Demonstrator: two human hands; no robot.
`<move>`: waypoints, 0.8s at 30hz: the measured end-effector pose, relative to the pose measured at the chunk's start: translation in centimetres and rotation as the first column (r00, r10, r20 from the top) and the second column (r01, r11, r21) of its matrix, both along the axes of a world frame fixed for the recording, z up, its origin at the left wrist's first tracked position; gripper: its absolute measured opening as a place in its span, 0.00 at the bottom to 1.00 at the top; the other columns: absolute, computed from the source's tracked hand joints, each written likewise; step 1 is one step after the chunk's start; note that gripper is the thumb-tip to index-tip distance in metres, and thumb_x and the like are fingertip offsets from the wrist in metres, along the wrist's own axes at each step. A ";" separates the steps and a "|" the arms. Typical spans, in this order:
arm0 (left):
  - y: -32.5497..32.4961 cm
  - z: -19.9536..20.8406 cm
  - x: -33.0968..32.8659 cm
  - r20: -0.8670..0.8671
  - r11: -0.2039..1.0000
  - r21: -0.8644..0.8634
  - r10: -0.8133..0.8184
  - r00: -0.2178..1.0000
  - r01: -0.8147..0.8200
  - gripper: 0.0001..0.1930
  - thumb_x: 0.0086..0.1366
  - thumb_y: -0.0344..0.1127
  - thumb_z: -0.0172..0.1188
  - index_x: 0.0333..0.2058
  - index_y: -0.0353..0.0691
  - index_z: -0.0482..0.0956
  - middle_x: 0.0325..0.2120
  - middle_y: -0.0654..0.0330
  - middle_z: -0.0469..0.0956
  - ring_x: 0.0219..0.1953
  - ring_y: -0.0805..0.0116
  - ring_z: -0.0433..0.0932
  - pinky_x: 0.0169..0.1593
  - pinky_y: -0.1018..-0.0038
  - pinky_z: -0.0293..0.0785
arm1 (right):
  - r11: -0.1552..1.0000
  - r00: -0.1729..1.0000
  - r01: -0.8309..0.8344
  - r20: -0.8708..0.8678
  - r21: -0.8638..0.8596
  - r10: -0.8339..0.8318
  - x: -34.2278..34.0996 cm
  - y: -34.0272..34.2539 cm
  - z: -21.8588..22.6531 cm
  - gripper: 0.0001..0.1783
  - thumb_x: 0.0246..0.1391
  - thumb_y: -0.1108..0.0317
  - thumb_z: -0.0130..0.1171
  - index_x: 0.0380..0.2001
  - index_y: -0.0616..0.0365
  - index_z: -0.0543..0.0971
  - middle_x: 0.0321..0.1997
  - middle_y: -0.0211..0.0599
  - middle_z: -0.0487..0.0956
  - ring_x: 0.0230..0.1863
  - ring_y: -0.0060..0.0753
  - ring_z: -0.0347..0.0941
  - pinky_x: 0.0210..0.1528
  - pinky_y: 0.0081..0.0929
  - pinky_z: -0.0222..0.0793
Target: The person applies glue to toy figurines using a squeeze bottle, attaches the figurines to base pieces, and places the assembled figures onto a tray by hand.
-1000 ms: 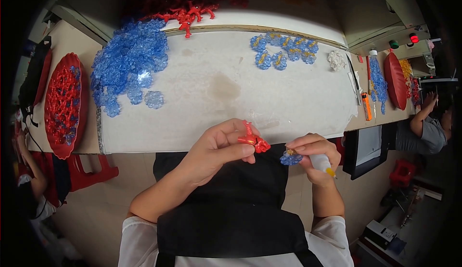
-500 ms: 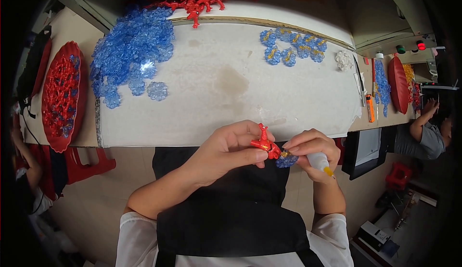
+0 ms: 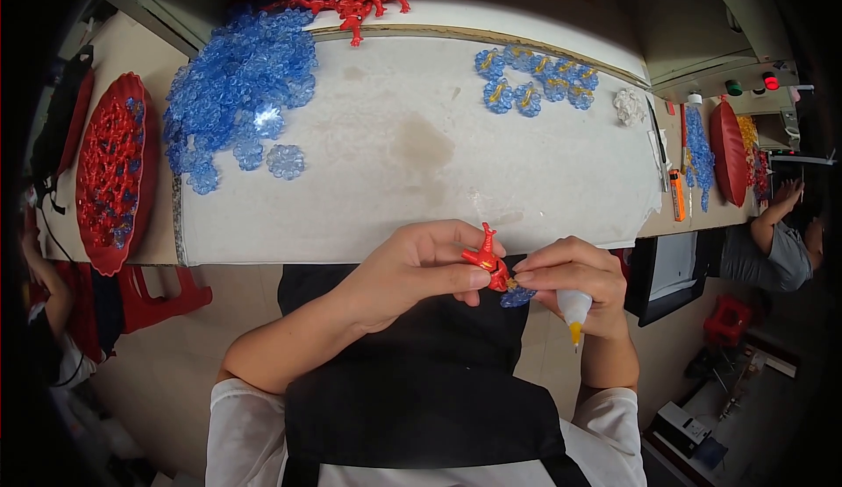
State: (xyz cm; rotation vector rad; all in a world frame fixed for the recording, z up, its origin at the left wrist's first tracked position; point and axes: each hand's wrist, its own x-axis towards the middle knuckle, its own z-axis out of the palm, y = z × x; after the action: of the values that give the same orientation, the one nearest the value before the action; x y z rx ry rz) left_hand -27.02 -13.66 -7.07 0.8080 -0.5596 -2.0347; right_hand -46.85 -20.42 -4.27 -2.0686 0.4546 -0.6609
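Near the table's front edge, my left hand (image 3: 412, 268) is closed round a small red dragon-like figurine (image 3: 488, 261) with yellow marks, its neck pointing up. My right hand (image 3: 589, 269) is closed beside it. Its fingertips pinch a see-through blue flower-shaped piece (image 3: 517, 297) against the figurine's lower end; fingers partly hide where the two meet. Tucked in the same hand is a white needle-tip squeeze bottle (image 3: 574, 304) with a yellow nozzle, its tip pointing down.
A heap of blue flower-shaped pieces (image 3: 241, 83) lies at the far left, red figurines (image 3: 355, 9) behind it. Several blue pieces with yellow bits (image 3: 554, 88) sit back right, near a crumpled white wad (image 3: 628, 107) and an orange-handled tool (image 3: 677, 196). A red tray (image 3: 145, 215) stands left.
The squeeze bottle has swung from slanting right to pointing nearly straight down. My left hand has tilted the figurine slightly, and the blue piece now shows less beside my right fingertips.
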 end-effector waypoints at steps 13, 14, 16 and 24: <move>-0.5 -0.5 0.4 0.042 0.993 0.054 -0.110 0.993 0.108 0.13 0.54 0.28 0.55 0.40 0.32 0.71 0.29 0.57 0.75 0.31 0.75 0.74 0.28 0.83 0.69 | 0.999 0.993 -0.044 -0.113 0.009 0.045 0.3 0.0 1.0 0.12 0.31 0.79 0.61 0.27 0.62 0.78 0.30 0.40 0.75 0.28 0.31 0.74 0.28 0.20 0.70; -0.5 -0.5 0.4 0.042 0.993 0.054 -0.109 0.993 0.106 0.13 0.54 0.28 0.55 0.40 0.32 0.71 0.29 0.57 0.75 0.31 0.75 0.74 0.28 0.83 0.69 | 0.998 0.990 -0.069 -0.125 -0.004 0.067 0.4 -0.1 1.2 0.13 0.30 0.81 0.61 0.27 0.62 0.77 0.29 0.39 0.75 0.27 0.31 0.73 0.27 0.21 0.70; -0.5 -0.5 0.2 0.011 0.987 0.090 -0.136 0.991 0.135 0.14 0.54 0.32 0.56 0.38 0.32 0.71 0.29 0.57 0.75 0.23 0.74 0.72 0.29 0.83 0.67 | 0.995 0.986 -0.096 -0.138 -0.016 0.093 0.4 -0.2 1.3 0.15 0.29 0.83 0.61 0.27 0.62 0.77 0.28 0.37 0.74 0.26 0.31 0.73 0.25 0.21 0.70; -0.5 0.4 -0.2 0.066 0.996 0.032 -0.080 0.995 0.079 0.15 0.55 0.28 0.55 0.41 0.31 0.69 0.30 0.57 0.75 0.27 0.75 0.74 0.33 0.82 0.69 | 0.995 0.989 0.043 -0.139 -0.087 -0.055 -0.1 0.6 0.7 0.14 0.30 0.78 0.62 0.28 0.60 0.78 0.31 0.39 0.72 0.29 0.29 0.72 0.28 0.19 0.67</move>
State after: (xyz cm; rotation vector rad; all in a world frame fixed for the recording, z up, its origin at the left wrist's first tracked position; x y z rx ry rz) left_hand -27.18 -14.17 -6.70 0.8873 -0.6102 -2.0985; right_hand -46.99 -19.77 -3.52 -2.1985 0.5686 -0.5725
